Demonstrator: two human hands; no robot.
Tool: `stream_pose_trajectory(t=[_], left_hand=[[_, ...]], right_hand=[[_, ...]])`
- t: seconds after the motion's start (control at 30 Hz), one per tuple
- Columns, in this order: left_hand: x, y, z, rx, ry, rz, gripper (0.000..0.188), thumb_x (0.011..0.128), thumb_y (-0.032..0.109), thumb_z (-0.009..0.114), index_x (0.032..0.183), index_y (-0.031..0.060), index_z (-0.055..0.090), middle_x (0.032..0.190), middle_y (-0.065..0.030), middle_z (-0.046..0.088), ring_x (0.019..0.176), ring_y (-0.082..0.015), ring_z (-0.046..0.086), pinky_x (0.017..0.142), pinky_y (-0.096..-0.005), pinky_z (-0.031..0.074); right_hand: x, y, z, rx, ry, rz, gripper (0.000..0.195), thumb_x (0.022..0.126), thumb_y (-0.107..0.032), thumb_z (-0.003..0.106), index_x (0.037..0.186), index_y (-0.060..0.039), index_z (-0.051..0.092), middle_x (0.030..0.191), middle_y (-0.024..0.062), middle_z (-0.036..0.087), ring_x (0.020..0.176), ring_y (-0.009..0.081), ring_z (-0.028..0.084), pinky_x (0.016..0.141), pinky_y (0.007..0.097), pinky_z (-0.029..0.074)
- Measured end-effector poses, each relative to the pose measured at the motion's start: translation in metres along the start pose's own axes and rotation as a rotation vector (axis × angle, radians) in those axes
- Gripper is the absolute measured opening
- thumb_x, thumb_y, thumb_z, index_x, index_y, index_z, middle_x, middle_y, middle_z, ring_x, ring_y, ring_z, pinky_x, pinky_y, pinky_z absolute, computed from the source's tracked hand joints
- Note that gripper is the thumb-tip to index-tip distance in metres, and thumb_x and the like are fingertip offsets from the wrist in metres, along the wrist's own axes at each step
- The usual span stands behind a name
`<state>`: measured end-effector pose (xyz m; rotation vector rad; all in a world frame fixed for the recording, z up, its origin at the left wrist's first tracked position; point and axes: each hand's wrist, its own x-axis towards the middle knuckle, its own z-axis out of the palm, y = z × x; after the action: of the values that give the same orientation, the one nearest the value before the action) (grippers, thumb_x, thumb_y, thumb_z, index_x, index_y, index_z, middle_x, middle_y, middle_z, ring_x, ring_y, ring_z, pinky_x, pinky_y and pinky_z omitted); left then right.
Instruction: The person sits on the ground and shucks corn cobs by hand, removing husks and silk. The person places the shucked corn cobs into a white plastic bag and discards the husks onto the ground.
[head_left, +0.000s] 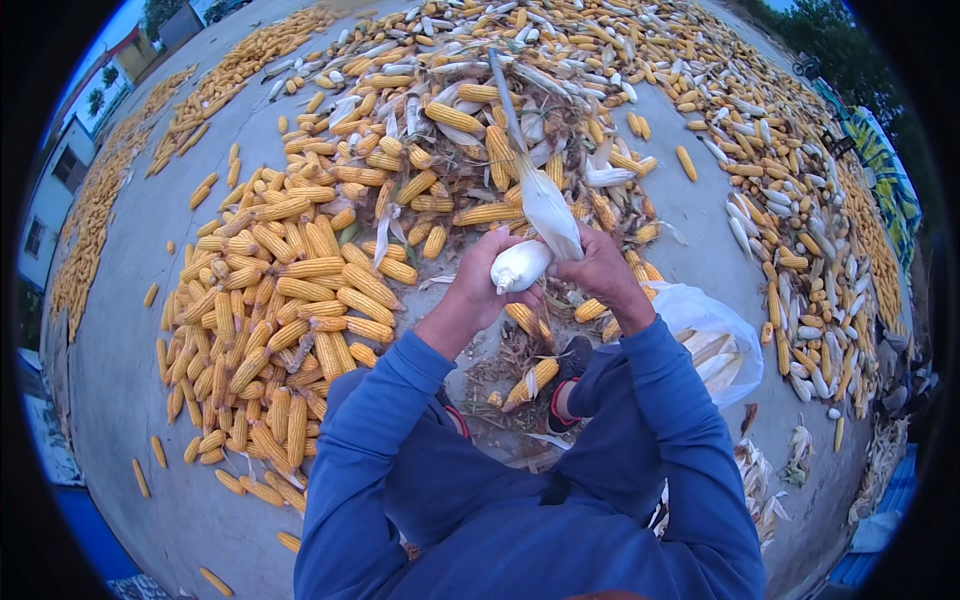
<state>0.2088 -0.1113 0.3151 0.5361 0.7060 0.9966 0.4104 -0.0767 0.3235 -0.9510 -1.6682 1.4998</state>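
My left hand (480, 274) is wrapped around a corn ear in a white husk (520, 265), its stub end pointing back towards me. Pinched in my right hand (606, 266) is a long pale husk leaf (549, 204) that stretches away from me. Whether this leaf is still joined to the ear, I cannot tell. Just beyond its tip, a grey stick (504, 97) lies over the heap of husked and unhusked corn (487, 214). Between my feet rests a yellow cob (531, 384) with a shred of husk on it.
Bare yellow cobs form a pile (277, 300) at my left. A translucent plastic bag (712, 341) with husks stands by my right knee, and loose husks (757, 480) lie behind it. More corn (795, 277) spreads over the concrete (705, 225) at right.
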Motion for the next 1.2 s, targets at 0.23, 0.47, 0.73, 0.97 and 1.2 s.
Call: stream_pose_trajectory(t=[0.23, 0.47, 0.73, 0.97, 1.2], left_hand=[[0.0, 0.003, -0.001, 0.02, 0.023, 0.061, 0.073, 0.103, 0.061, 0.027, 0.119, -0.0043, 0.057, 0.09, -0.0165, 0.067, 0.062, -0.0228, 0.068, 0.051, -0.0318, 0.059], [0.007, 0.001, -0.011, 0.07, 0.025, 0.095, 0.062, 0.102, 0.052, 0.043, 0.121, -0.0058, 0.052, 0.092, -0.0186, 0.065, 0.059, -0.0191, 0.067, 0.048, -0.0287, 0.058], [0.007, 0.001, -0.015, 0.16, -0.018, 0.078, 0.042, 0.099, 0.032, 0.06, 0.117, -0.0049, 0.052, 0.084, -0.0141, 0.066, 0.047, -0.0144, 0.062, 0.034, -0.0229, 0.047], [0.004, -0.001, -0.009, 0.31, 0.019, 0.084, 0.042, 0.098, 0.036, 0.061, 0.113, -0.0036, 0.057, 0.078, -0.0096, 0.067, 0.039, -0.0081, 0.051, 0.031, -0.0205, 0.035], [0.013, -0.019, -0.011, 0.319, 0.042, 0.164, 0.042, 0.096, 0.039, 0.065, 0.107, -0.0012, 0.061, 0.073, -0.0057, 0.066, 0.039, -0.0052, 0.048, 0.032, -0.0193, 0.033]], right_hand=[[0.001, 0.003, 0.005, 0.149, 0.027, -0.011, 0.055, 0.074, -0.013, 0.079, 0.124, 0.0007, 0.062, 0.106, 0.003, 0.068, 0.092, 0.01, 0.062, 0.082, 0.0258, 0.05], [0.003, 0.005, 0.008, 0.227, 0.099, 0.091, 0.058, 0.074, -0.023, 0.082, 0.121, 0.0012, 0.061, 0.095, 0.0011, 0.067, 0.07, 0.0052, 0.057, 0.059, 0.0196, 0.044], [0.006, 0.016, 0.01, 0.341, 0.138, 0.067, 0.046, 0.08, -0.02, 0.081, 0.116, 0.0005, 0.061, 0.088, 0.0007, 0.066, 0.062, 0.0034, 0.053, 0.05, 0.0188, 0.039], [0.001, 0.012, 0.011, 0.474, 0.122, 0.131, 0.04, 0.084, -0.015, 0.079, 0.116, 0.0001, 0.06, 0.088, 0.0017, 0.067, 0.064, 0.0033, 0.056, 0.048, 0.0169, 0.041], [-0.001, 0.022, 0.008, 0.427, 0.1, 0.1, 0.039, 0.088, -0.024, 0.074, 0.115, -0.0002, 0.06, 0.085, 0.0, 0.064, 0.061, 0.0025, 0.054, 0.048, 0.0167, 0.04]])
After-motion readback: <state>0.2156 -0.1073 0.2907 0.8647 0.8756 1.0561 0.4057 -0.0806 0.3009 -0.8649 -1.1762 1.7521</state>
